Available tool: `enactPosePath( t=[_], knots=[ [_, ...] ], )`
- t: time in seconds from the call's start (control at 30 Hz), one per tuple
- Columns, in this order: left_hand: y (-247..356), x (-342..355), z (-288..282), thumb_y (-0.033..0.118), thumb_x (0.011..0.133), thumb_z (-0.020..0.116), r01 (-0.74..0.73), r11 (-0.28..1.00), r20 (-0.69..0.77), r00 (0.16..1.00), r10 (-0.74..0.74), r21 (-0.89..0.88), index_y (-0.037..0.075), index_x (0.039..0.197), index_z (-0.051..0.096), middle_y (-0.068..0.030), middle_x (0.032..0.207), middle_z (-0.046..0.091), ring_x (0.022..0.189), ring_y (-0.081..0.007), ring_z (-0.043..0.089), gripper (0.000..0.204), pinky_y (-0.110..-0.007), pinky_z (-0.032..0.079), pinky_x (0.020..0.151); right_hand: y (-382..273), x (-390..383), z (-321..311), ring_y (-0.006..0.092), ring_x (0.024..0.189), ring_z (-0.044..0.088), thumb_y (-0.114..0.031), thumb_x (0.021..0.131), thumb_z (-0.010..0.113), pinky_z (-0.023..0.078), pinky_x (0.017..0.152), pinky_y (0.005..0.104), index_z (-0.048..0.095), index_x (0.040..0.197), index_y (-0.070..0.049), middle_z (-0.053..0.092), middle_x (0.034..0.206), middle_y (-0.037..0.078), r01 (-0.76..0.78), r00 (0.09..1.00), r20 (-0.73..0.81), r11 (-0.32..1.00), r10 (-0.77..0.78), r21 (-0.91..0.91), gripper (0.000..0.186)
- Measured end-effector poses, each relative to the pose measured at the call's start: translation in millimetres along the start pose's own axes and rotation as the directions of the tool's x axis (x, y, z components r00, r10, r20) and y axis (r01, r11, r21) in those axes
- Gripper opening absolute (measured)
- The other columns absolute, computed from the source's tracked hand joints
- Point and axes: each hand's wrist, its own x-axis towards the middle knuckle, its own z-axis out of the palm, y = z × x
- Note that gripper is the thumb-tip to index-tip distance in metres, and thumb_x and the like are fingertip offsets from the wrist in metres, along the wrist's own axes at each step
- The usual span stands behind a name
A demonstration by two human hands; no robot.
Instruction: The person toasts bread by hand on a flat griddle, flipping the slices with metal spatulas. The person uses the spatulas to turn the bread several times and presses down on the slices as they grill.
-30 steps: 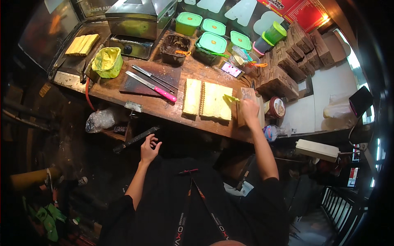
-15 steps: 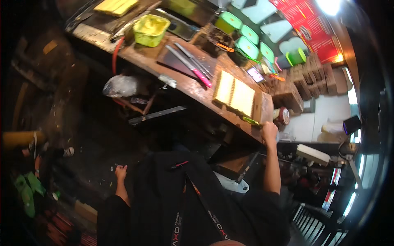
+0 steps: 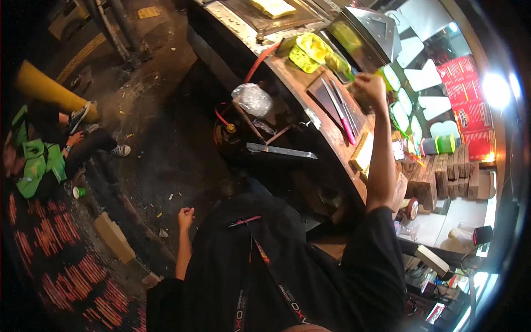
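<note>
My right hand is closed on a green-handled spreader; its yellow-coated end is blurred and lies just right of the square yellow-green tub, which has yellow paste inside. On the counter below that hand, a pink-handled knife and a second long dark utensil rest on a dark board. Yellow bread with a grid-marked surface sits nearer me, mostly covered by my right forearm. My left hand hangs low at my side, fingers curled, with nothing visible in it.
A yellow slab lies on the flat griddle at the far end. Green-lidded containers and wooden blocks line the counter's right side. A plastic-wrapped bundle sits below the front edge. Someone in green sits at far left.
My right hand has moved with the spreader from beside the bread at the near end to the yellow tub. The view has turned, and my left hand still hangs down.
</note>
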Motion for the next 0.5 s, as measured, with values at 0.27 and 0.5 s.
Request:
enactPosePath(
  t=[0.27,0.5],
  knots=[
    [-142,-37,-33,0.023,0.084,0.06,-0.575,0.741,-0.045,0.779,0.625,0.347,0.005,0.084,0.059,-0.0043,0.067,0.059,0.05,-0.014,0.054,0.019,-0.028,0.04,0.043,-90,65,22,0.0197,0.095,0.06,-0.004,0.079,0.058,0.047,0.084,0.0269,0.058,0.111,0.003,0.061,0.108,0.014,0.155,0.985,-0.038,0.757,-0.17,0.634,0.033],
    [-128,-49,-61,0.024,0.084,0.061,-0.127,0.991,0.077,0.989,0.124,0.034,0.007,0.084,0.059,-0.0034,0.07,0.059,0.052,-0.0136,0.055,0.017,-0.027,0.04,0.043,-133,43,65,0.02,0.094,0.06,-0.006,0.081,0.059,0.047,0.083,0.0268,0.052,0.117,0.005,0.06,0.109,0.015,0.009,0.966,0.146,0.593,-0.213,0.805,0.038]
  ],
)
